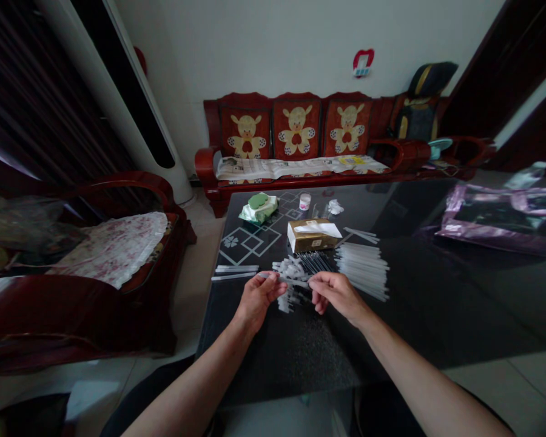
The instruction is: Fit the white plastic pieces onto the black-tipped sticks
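Slim pale tube (296, 282), whitish, slightly see-through, straight, lying nearly level above the black table (309, 367). I have the left hand (259, 297) pinched on its left end, the right hand (339, 294) pinched at the other; hands apart, tube spanning the gap. Its ends I can't make out. Just beyond: short white pieces (289, 266), heaped, beside thin dark rods (317, 262). Similar pale tubes (364, 270) lie stacked to the right.

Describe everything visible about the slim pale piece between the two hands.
The slim pale piece looks straight, translucent and plastic. Held nearly level above the black table, it dips slightly rightward. The left hand grips one end; the right hand pinches the other. Its ends are partly covered; finer detail is blurred.
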